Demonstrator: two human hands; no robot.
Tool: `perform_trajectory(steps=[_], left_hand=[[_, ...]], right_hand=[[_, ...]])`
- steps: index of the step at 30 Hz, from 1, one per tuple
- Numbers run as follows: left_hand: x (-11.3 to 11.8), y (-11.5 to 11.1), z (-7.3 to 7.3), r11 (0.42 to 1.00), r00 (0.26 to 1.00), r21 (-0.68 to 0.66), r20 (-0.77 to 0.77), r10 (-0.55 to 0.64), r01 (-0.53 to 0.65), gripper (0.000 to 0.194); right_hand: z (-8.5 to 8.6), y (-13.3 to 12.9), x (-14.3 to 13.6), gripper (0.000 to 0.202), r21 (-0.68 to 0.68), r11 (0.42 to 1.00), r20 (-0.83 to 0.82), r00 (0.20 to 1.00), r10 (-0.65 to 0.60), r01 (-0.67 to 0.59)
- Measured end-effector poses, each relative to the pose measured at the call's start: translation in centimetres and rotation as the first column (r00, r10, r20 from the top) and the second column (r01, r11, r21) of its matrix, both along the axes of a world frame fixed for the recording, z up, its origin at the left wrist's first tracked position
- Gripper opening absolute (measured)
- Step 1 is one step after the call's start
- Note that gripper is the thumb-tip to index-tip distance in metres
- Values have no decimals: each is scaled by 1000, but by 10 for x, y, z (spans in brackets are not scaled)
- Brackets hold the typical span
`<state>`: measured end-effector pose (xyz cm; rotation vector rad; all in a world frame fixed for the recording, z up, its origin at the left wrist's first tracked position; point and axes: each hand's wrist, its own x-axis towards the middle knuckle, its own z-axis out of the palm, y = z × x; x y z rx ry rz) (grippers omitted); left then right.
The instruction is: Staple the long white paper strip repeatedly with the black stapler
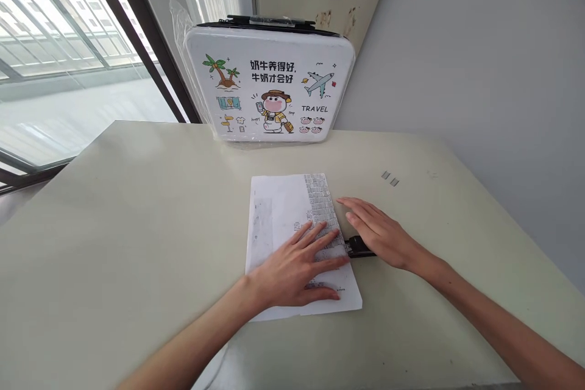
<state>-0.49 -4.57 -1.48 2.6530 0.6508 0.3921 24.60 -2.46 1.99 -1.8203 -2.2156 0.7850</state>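
My left hand (299,271) lies flat with spread fingers on white printed paper (278,195), over its right half. Dense print and a grey, tiled-looking strip run down the paper's right side. My right hand (386,234) rests over a black stapler (359,246), its fingers stretched out towards the upper left and not wrapped round it. The stapler's front end meets the paper's right edge, close to my left fingertips. Much of the stapler is hidden under my right palm, so whether its arm is pressed down I cannot tell.
Two short staple strips (390,179) lie on the pale table (137,225) beyond my right hand. At the back stands a white cartoon-printed case (237,85) in clear plastic wrap. A grey wall (457,55) borders the right side; a sliding window (77,42) is at the left.
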Motion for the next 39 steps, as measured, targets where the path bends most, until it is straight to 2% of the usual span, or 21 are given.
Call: perform_trajectory(steps=[4, 9, 16, 20, 24, 27, 30, 33, 36, 39], left_hand=[[0, 0, 0, 1000, 1000, -6, 10, -4, 4, 63], [1, -1, 0, 1000, 999, 0, 32, -2, 2, 62], [1, -3, 1, 1000, 999, -3, 40, 0, 0, 63], [2, -3, 1, 1000, 1000, -20, 20, -4, 4, 63], [2, -3, 1, 1000, 999, -16, 44, 7, -6, 62], [0, -2, 0, 1000, 1000, -13, 28, 5, -5, 63], [-3, -1, 0, 1000, 1000, -8, 13, 8, -8, 63], [-7, 0, 2, 1000, 1000, 4, 13, 6, -6, 61], [-13, -2, 5, 1000, 1000, 23, 2, 3, -3, 58], [-27, -5, 9, 998, 999, 48, -27, 39, -38, 59]], right_hand=[[0, -1, -1, 53, 1, 1000, -22, 1000, 5, -5], [1, -4, -8, 53, 17, 1000, 71, 997, 5, -7], [-13, -11, -23, 52, 241, 961, 351, 935, 43, -135], [-18, -11, -28, 53, 274, 948, 408, 912, 39, -163], [-9, -6, -22, 52, 188, 979, 292, 956, 27, -84], [0, -4, -8, 51, 64, 998, 61, 998, -25, 21], [5, -8, 10, 51, 17, 998, -128, 990, -64, 67], [4, -16, 27, 51, 28, 1000, -206, 978, 12, -6], [1, -26, 41, 44, 40, 990, -184, 973, 138, -133], [-5, -36, 53, 37, 91, 987, -148, 979, 143, -130]])
